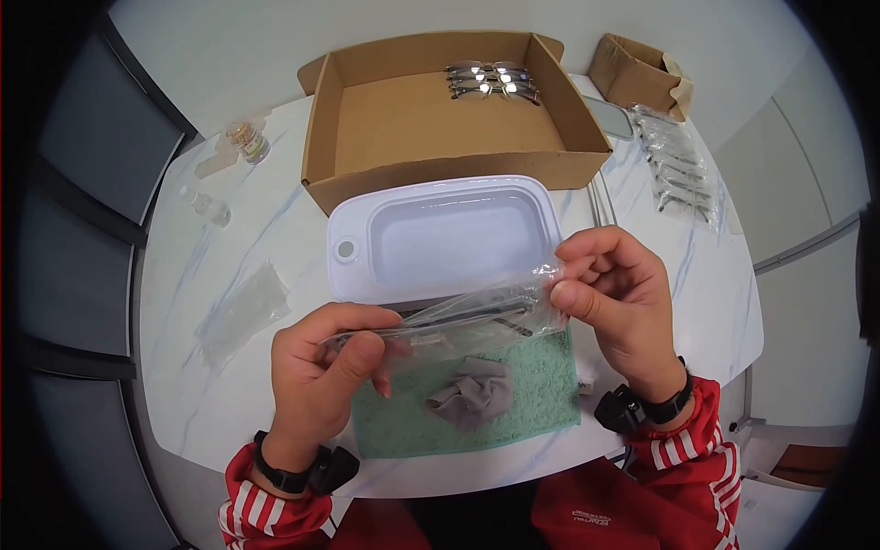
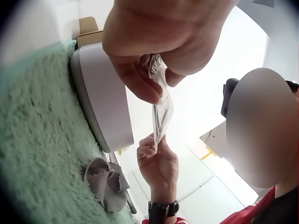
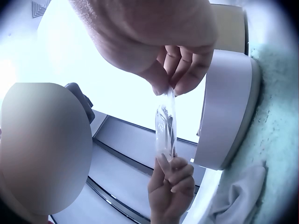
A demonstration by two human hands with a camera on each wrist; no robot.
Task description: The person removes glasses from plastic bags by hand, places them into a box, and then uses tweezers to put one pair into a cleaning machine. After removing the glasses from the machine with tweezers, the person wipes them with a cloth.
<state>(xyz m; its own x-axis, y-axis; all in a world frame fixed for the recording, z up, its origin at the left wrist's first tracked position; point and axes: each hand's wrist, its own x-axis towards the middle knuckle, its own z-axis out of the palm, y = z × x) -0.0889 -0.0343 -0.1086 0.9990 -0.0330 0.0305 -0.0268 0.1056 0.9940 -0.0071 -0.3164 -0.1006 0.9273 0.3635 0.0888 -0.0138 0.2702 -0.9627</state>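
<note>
A clear plastic bag with dark-framed glasses inside is stretched between both hands, above a green cloth mat. The left hand pinches its left end between thumb and fingers. At the other end the right hand pinches the top corner with thumb and forefinger. In the left wrist view the bag hangs edge-on between the left hand and the right hand. The right wrist view shows the bag below the right hand. A crumpled grey cloth lies on the mat.
Beyond the hands stands a white basin, with a cardboard box behind it holding several glasses. Bagged glasses and a small carton are at right. At left are an empty-looking bag, a bottle and a jar.
</note>
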